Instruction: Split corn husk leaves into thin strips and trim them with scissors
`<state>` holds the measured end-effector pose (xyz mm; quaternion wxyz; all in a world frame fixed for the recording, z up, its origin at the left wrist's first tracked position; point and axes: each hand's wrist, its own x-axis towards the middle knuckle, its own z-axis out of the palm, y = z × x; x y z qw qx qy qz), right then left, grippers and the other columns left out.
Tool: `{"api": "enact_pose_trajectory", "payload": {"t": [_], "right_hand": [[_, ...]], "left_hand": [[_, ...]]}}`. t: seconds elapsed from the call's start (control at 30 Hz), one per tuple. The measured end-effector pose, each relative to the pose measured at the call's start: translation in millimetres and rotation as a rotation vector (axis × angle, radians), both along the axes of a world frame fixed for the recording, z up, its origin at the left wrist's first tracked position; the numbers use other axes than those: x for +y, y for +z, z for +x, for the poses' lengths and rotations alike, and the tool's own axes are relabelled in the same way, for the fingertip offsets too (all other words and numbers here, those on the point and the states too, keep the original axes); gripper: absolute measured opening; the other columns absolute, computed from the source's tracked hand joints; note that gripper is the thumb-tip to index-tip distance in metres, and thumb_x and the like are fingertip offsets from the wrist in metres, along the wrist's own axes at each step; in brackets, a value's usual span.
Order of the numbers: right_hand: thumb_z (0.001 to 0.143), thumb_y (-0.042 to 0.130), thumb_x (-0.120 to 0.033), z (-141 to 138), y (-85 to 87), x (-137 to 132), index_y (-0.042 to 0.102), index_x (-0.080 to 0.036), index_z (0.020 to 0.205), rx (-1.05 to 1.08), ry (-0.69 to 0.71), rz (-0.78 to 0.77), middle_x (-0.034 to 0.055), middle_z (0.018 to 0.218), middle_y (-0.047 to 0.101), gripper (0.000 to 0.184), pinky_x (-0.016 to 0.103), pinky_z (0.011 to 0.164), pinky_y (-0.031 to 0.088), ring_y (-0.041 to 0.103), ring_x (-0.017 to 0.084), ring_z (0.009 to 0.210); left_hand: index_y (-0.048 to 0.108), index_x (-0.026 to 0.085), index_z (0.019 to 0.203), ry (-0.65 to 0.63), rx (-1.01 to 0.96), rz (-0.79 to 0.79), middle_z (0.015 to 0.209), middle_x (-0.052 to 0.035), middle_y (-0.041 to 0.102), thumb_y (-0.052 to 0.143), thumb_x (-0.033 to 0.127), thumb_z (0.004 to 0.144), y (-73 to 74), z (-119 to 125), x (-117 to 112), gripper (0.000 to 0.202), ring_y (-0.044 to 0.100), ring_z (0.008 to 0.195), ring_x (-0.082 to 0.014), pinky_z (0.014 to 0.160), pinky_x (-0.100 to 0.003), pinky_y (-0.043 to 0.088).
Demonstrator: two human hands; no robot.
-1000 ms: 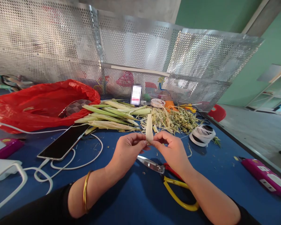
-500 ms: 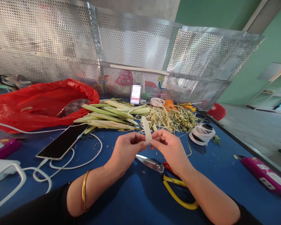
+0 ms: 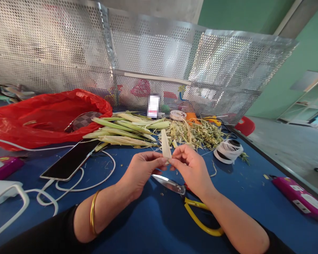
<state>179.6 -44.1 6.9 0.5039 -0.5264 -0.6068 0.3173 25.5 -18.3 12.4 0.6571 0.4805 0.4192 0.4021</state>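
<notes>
A pale strip of corn husk (image 3: 165, 144) stands upright between my fingertips, its broad tip pointing away from me. My left hand (image 3: 144, 169) pinches its lower end from the left. From the right, the thumb and fingers of my right hand (image 3: 192, 167) close on the same end. Under my hands lie scissors with yellow handles (image 3: 201, 222) and a bare blade (image 3: 169, 184); my right hand hides part of them. Beyond my fingers is a pile of green and pale husks (image 3: 124, 130), beside a heap of dried, shredded plant bits (image 3: 204, 134).
A red plastic bag (image 3: 42, 109) and a phone (image 3: 71, 160) with white cables lie on the left. To the right are a spool of white ribbon (image 3: 228, 151) and a purple device (image 3: 299, 197). A perforated metal screen (image 3: 153, 46) stands behind the blue table (image 3: 243, 211).
Both hands keep their pinch on the husk, which has turned slightly and shows a more creased face. My left forearm has shifted a little to the left.
</notes>
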Motion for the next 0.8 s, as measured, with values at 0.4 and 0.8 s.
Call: {"api": "enact_pose_trajectory", "payload": {"t": [0.4, 0.8], "right_hand": [[0.086, 0.056, -0.014, 4.6, 1.3, -1.2, 0.063, -0.023, 0.085, -0.355, 0.073, 0.386, 0.002, 0.082, 0.063, 0.012, 0.026, 0.072, 0.048, 0.061, 0.015, 0.076], [0.091, 0.049, -0.017, 5.0, 1.9, -2.6, 0.06, -0.022, 0.083, -0.458, 0.06, 0.402, 0.0028, 0.079, 0.06, 0.014, 0.027, 0.07, 0.045, 0.056, 0.016, 0.074]], "left_hand": [[0.067, 0.013, 0.069, 0.011, -0.1, -0.088, 0.066, -0.0002, 0.062, 0.078, 0.03, 0.063, 2.3, -2.8, 3.4, 0.021, 0.058, 0.062, -0.0099, 0.053, -0.019, 0.042], [0.066, 0.014, 0.069, -0.065, -0.075, -0.143, 0.065, -0.0013, 0.061, 0.076, 0.029, 0.064, 2.8, -3.9, 3.6, 0.019, 0.057, 0.063, -0.011, 0.051, -0.019, 0.04]]}}
